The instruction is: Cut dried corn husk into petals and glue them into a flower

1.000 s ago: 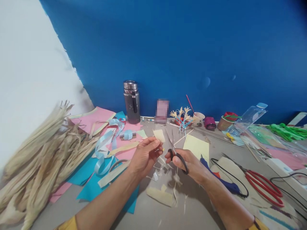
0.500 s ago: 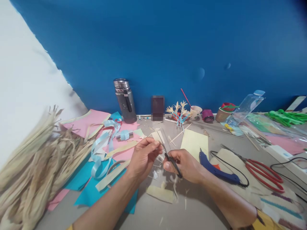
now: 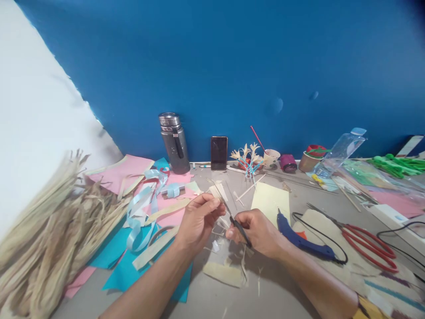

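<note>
My right hand (image 3: 254, 230) is closed on the dark handles of a pair of scissors (image 3: 241, 231), whose thin blades point up and left. Facing it, my left hand (image 3: 201, 219) is closed in a pinch near the blade tips; whatever lies between its fingertips is too small to make out. Below the hands, pale husk scraps (image 3: 223, 274) lie on the grey table (image 3: 239, 305). Just beyond the fingers is another pale husk piece (image 3: 219, 190).
Dried husks (image 3: 49, 248), blue ribbon (image 3: 134, 221) and coloured paper (image 3: 121, 170) are at left. A flask (image 3: 175, 146), phone (image 3: 219, 153) and husk flowers (image 3: 247, 159) stand behind. At right lie a blue glue gun (image 3: 302, 239) and red-handled scissors (image 3: 368, 248).
The view has shifted slightly, so the objects appear a little lower. Both hands keep nearly the same pose, with the scissors still in my right hand.
</note>
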Demonstrator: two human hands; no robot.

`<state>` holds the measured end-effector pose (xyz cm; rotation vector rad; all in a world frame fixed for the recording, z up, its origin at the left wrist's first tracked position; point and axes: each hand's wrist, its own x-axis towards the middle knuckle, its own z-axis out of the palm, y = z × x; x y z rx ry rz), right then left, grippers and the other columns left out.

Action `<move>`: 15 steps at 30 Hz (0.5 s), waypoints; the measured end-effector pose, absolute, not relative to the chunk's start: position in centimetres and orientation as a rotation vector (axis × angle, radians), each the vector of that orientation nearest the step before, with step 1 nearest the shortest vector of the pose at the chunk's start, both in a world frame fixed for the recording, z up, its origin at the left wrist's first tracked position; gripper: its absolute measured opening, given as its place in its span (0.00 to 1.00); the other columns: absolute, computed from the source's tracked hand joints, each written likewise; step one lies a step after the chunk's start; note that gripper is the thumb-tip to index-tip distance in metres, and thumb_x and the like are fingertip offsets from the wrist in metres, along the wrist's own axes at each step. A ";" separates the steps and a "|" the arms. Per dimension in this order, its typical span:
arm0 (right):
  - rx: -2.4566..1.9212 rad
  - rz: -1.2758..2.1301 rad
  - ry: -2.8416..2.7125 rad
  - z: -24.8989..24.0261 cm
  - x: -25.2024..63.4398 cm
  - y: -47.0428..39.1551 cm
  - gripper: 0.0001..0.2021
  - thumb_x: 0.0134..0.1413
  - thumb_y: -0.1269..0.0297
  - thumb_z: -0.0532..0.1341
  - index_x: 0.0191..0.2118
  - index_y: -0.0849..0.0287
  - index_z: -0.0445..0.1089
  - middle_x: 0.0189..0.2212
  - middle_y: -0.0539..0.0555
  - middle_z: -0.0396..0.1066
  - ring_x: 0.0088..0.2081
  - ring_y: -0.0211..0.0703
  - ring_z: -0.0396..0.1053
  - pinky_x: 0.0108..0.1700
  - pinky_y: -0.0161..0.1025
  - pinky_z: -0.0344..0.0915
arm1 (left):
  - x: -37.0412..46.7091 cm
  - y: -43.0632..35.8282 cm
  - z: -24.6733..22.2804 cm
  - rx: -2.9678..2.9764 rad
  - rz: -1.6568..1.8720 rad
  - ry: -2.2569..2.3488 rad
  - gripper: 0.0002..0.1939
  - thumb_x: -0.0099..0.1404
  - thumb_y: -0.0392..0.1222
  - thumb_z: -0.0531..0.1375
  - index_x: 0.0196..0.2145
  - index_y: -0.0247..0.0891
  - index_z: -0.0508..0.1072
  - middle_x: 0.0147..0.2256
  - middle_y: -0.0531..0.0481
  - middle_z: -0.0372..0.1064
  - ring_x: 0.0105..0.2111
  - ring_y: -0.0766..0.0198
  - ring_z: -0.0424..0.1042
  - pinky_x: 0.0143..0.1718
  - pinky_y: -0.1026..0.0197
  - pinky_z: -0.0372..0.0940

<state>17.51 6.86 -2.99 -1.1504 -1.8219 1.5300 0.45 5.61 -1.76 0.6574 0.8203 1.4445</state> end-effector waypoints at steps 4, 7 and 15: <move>-1.174 1.537 -1.772 -3.0 17.4 6.8 0.21 0.43 0.50 0.70 0.17 0.61 0.66 0.14 0.46 0.58 0.19 0.32 0.52 0.21 0.33 0.48 | 0.5 5.6 -1.6 0.653 1.441 0.830 0.13 0.47 0.39 0.73 0.22 0.35 0.71 0.23 0.52 0.72 0.25 0.67 0.71 0.31 0.64 0.66; -1.193 1.543 -1.744 -3.1 17.3 6.8 0.21 0.40 0.50 0.71 0.16 0.62 0.67 0.13 0.46 0.60 0.19 0.32 0.52 0.21 0.32 0.48 | 0.5 5.6 -1.5 0.659 1.440 0.835 0.13 0.48 0.39 0.73 0.22 0.36 0.71 0.23 0.52 0.72 0.25 0.67 0.72 0.31 0.63 0.66; -1.220 1.526 -1.793 -3.4 17.6 7.1 0.21 0.46 0.50 0.68 0.17 0.61 0.68 0.13 0.47 0.62 0.18 0.32 0.52 0.21 0.33 0.47 | 0.5 5.7 -1.7 0.642 1.424 0.841 0.13 0.46 0.38 0.73 0.22 0.35 0.71 0.23 0.51 0.73 0.26 0.67 0.72 0.32 0.64 0.67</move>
